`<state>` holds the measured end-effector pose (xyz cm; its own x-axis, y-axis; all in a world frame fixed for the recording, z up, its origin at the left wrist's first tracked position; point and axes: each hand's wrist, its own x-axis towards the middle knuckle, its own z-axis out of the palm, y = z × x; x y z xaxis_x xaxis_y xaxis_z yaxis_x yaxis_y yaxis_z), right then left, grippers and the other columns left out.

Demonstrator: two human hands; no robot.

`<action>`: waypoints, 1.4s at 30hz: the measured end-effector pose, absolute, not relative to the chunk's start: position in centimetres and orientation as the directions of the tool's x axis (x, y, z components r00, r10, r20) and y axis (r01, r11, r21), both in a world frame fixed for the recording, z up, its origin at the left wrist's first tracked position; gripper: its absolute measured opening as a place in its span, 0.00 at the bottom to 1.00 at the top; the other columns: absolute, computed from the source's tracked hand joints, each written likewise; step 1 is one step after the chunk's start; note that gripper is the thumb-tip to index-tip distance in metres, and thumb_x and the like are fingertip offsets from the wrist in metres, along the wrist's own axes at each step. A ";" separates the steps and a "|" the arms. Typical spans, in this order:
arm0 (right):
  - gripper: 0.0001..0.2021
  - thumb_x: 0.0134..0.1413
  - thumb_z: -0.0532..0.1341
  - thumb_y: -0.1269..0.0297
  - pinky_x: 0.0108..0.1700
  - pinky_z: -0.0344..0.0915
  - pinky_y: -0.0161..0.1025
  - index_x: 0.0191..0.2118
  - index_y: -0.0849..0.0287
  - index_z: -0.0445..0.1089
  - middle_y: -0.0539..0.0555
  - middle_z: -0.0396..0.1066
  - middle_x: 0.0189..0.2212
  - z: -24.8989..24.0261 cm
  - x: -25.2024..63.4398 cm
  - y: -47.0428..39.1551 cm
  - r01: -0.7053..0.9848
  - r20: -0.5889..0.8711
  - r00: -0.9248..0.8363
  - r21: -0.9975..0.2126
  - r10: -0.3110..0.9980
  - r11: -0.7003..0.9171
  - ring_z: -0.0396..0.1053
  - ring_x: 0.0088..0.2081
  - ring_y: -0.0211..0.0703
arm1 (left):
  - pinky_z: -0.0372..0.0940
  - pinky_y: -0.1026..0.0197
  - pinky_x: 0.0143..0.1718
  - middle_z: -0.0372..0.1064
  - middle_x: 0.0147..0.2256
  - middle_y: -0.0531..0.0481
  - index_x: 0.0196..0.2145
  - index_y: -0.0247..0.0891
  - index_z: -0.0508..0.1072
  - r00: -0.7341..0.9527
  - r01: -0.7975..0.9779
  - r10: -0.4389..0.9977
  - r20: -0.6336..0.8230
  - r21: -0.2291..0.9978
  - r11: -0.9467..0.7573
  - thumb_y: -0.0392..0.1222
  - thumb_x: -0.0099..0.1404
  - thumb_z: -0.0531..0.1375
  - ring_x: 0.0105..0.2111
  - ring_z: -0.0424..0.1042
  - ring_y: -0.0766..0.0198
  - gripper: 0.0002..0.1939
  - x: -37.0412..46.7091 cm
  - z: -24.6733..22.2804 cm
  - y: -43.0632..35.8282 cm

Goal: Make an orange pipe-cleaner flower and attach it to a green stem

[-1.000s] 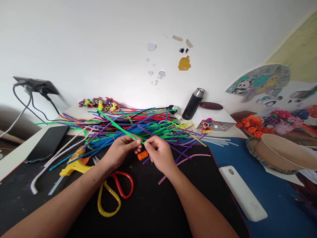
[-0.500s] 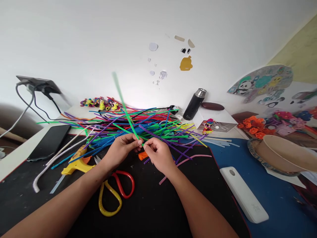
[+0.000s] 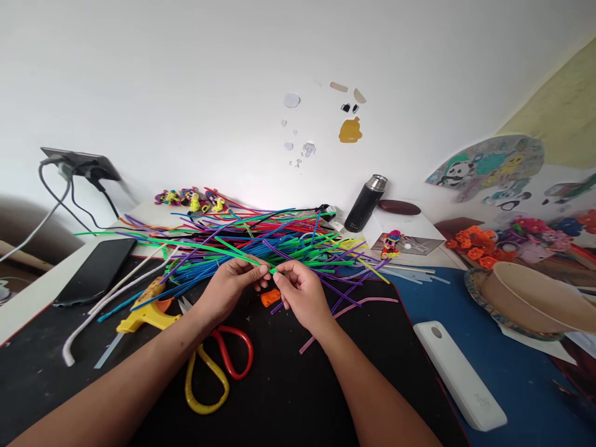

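The left hand (image 3: pixel 239 282) pinches a long green stem (image 3: pixel 205 246) between thumb and fingertips, and the right hand (image 3: pixel 302 292) pinches a green bit at its near end, with the two sets of fingertips nearly meeting. The stem slants from the hands toward the far left of the desk (image 3: pixel 28 304), over a loose pile of coloured stems (image 3: pixel 265 248); its end seems to blend with the pile there, so where it stops is hard to tell. Both hands are above the far part of the black mat (image 3: pixel 288 391). Just below the fingertips lies a small orange piece (image 3: pixel 270 298). Scissors (image 3: pixel 239 352) with one red and one yellow handle lie by the left forearm, partly under it, and a yellow glue gun (image 3: pixel 148 315) lies farther left. A black phone (image 3: pixel 95 272) rests across the mat's far left corner. Beyond the mat's right edge, a white oblong device (image 3: pixel 459 375) lies on a blue surface (image 3: pixel 419 298).
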<state>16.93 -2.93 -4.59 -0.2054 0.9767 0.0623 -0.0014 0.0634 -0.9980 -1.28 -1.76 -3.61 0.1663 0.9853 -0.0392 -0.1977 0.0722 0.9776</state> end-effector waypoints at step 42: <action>0.11 0.65 0.64 0.52 0.23 0.58 0.35 0.40 0.55 0.72 0.44 0.66 0.21 -4.8 16.8 -3.2 0.133 0.078 -0.244 -0.985 0.967 0.113 0.62 0.19 0.37 | 0.67 0.61 0.31 0.77 0.25 0.49 0.25 0.38 0.80 0.152 -0.131 0.988 0.010 0.991 0.010 0.58 0.55 0.79 0.26 0.72 0.62 0.22 -1.5 -3.4 -1.8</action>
<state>16.77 -3.22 -4.77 -0.2442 0.9665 0.0784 0.1328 0.1134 -0.9846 -1.46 -1.85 -3.43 0.1521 0.9883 0.0097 -0.1310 0.0104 0.9913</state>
